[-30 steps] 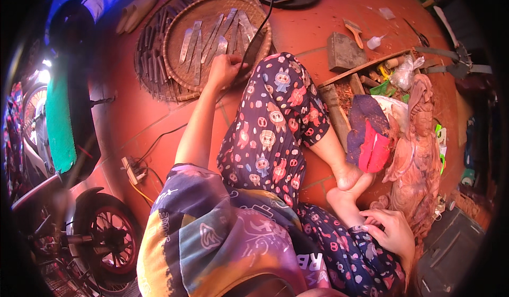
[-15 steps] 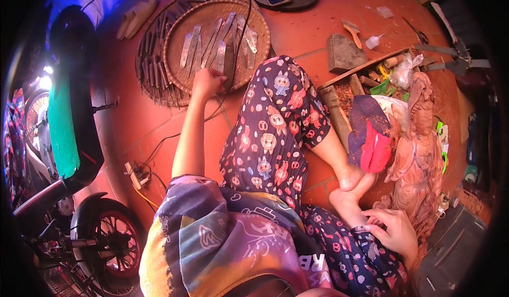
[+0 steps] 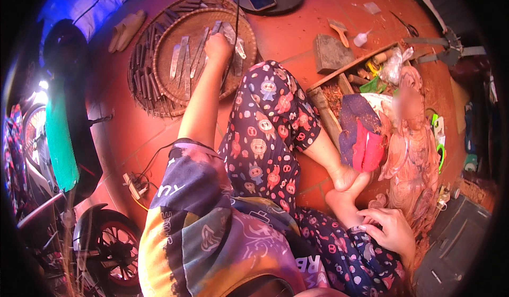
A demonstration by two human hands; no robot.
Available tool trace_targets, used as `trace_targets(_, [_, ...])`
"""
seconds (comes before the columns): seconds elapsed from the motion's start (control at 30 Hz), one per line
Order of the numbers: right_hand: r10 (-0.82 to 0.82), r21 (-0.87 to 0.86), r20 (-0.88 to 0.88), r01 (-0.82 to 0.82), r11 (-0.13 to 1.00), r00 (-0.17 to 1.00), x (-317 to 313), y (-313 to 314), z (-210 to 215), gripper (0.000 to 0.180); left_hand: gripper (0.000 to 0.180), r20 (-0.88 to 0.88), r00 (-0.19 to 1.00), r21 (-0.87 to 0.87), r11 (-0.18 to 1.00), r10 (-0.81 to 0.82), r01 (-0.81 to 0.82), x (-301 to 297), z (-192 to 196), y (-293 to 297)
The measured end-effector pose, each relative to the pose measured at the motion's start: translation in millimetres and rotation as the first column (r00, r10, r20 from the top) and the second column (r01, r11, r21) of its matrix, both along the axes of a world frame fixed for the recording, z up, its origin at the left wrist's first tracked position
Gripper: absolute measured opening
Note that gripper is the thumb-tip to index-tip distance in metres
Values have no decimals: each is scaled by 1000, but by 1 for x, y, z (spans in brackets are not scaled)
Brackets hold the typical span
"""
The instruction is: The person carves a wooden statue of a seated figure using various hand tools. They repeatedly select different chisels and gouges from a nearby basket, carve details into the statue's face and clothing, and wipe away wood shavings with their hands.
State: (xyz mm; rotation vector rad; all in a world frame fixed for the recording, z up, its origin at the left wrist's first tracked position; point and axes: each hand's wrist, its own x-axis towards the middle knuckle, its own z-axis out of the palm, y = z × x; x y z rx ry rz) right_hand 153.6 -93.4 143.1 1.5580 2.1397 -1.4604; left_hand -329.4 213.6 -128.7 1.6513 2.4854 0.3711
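Several metal strips [image 3: 183, 50] lie in the far-left woven tray [image 3: 168, 91]. The left hand [image 3: 218, 46] curls over them; I cannot tell whether it grips one. Pinching a single strip by its flat faces should work best. The right hand [image 3: 391, 230] rests loosely, near right.

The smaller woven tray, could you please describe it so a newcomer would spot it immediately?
On the red tiled floor lies a wide round tray of dark rods. On it rests the smaller woven tray, set apart by its flat silvery strips.
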Motion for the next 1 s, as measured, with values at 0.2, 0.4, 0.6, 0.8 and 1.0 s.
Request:
trace_targets(0.2, [88,55,65,-92,994,994,2,1,2,29,27,-107,992,-88,994,62,-72,22,15,12])
trace_targets(0.4, [36,27,37,-37,999,999,2,0,3,29,42,-156,988,-206,978,-24,-9,23,11,11])
trace_targets(0.6, [47,17,45,-48,999,998,5,-1,2,29,53,120,993,-208,978,2,24,-34,-1,-2])
trace_targets(0.8, [62,30,22,-63,998,998,5,-2,-1,31,51,153,988,-54,998,30,-22,-30,9,-24])
trace_targets(1.0, [80,-1,45,-80,997,996,2,3,4,31,46,25,999,-177,984,41,-36,4,11,-12])
